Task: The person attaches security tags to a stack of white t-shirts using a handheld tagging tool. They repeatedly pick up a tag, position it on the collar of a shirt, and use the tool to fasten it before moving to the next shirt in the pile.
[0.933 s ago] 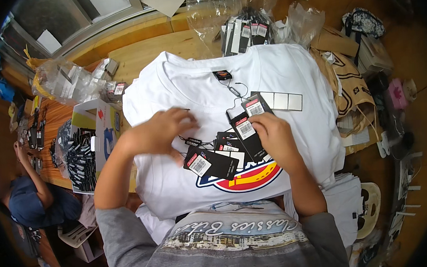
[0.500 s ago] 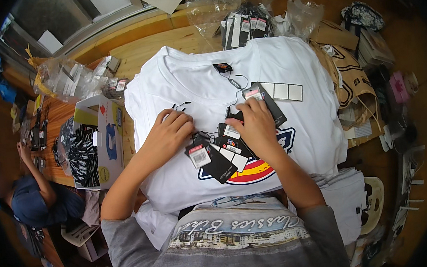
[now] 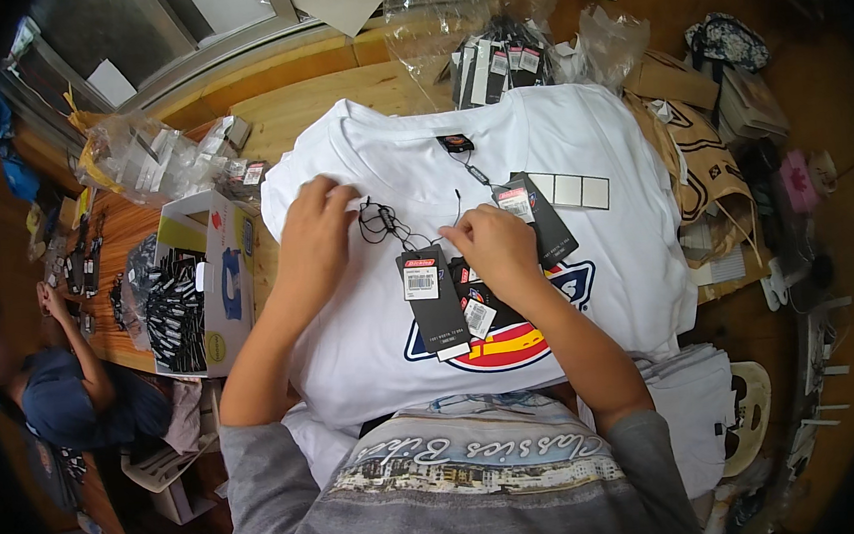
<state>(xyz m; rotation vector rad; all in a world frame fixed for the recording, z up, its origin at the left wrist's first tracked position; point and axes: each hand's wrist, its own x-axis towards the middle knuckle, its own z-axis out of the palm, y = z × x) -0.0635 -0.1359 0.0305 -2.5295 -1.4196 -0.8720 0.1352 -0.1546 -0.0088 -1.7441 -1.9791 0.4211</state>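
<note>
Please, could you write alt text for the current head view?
A person's left hand and right hand are at the black strings of dark tags lying on a white T-shirt. At left are an open box and another person.

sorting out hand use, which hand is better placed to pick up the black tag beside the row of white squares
Probably the right hand: it is next to that black tag, while the left hand is farther off, by the looped black cords.
</note>
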